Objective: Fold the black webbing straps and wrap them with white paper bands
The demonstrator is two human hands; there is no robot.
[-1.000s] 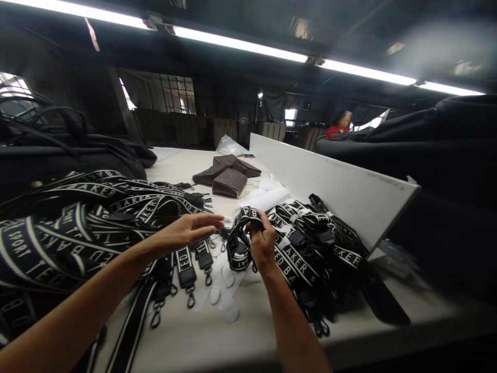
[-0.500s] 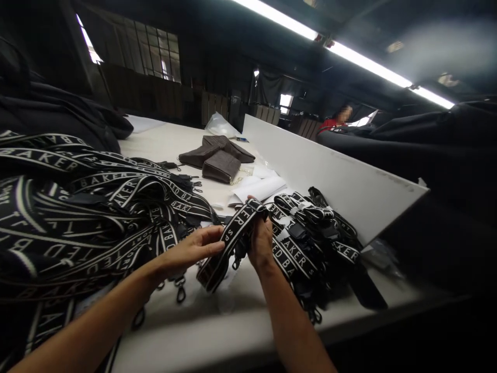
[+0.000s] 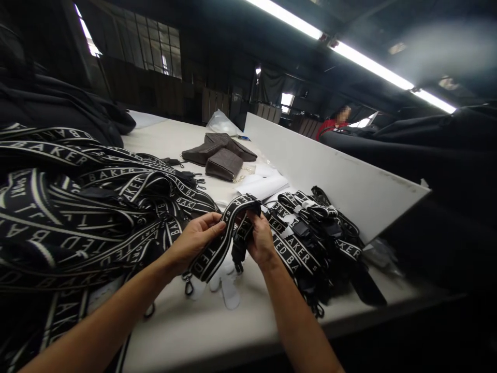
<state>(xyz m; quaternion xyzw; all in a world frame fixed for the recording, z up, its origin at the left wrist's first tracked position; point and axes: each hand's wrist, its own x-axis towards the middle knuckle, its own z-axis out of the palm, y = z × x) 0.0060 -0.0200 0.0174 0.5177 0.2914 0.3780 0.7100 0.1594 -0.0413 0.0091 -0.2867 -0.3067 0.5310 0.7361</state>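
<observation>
Between my hands is a black-and-white lettered webbing strap (image 3: 217, 254), looped, with black hardware hanging under it. My left hand (image 3: 200, 235) pinches the strap's left edge between thumb and fingers. At the strap's folded upper end, my right hand (image 3: 262, 235) is closed round it; some of its fingers are hidden. A large heap of similar straps (image 3: 97, 223) lies to the left, with black snap hooks (image 3: 189, 286) at its near side. Folded straps (image 3: 303, 243) are stacked on the right, close to my right hand. White paper pieces (image 3: 230, 292) lie below the held strap.
Brown quilted bags (image 3: 223, 165) with a chain lie farther back on the white table (image 3: 186, 331), near white paper sheets (image 3: 262, 185) and a clear plastic bag (image 3: 222, 122). A white board (image 3: 330, 166) stands along the right side. Behind it is a person in red (image 3: 329, 126).
My left hand has closed on the strap, where its fingers were apart before. The strap has bent into a wider curve, its folded top a little lower, and the paper pieces below show more.
</observation>
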